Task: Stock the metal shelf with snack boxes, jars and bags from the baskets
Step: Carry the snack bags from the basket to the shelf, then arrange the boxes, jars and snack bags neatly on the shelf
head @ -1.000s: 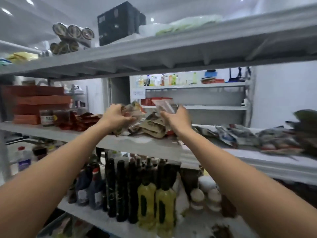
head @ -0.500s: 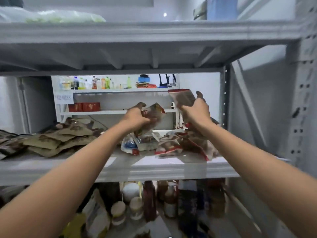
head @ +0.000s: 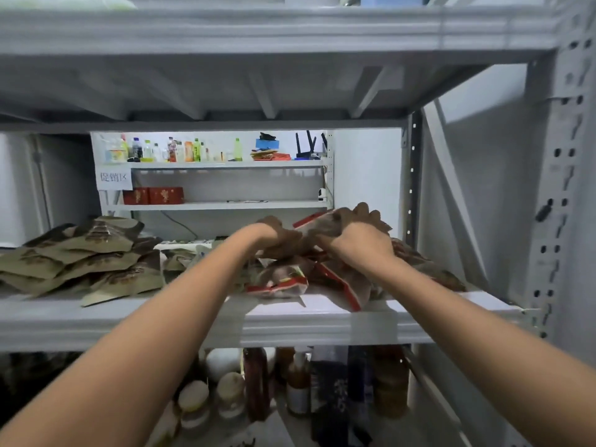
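Both my arms reach over the grey metal shelf [head: 322, 327] at chest height. My left hand [head: 274, 238] is closed on a snack bag, pressed low onto a heap of red-and-clear snack bags [head: 283, 280] at the shelf's right part. Close beside it, my right hand [head: 354, 237] grips a red-edged clear snack bag [head: 314, 221], tilted just above the same heap. The two hands nearly touch. Much of the held bags is hidden by my fingers.
A stack of tan and brown pouches [head: 84, 259] fills the shelf's left part. Bottles and jars [head: 300, 385] crowd the shelf below. The perforated upright post [head: 561, 188] stands at the right. The upper shelf [head: 258, 30] hangs overhead. A far rack [head: 213, 164] holds drinks.
Both hands have come down from raised positions onto the heap of red-and-clear bags and drawn together. Over the second my view swung right along the shelf.
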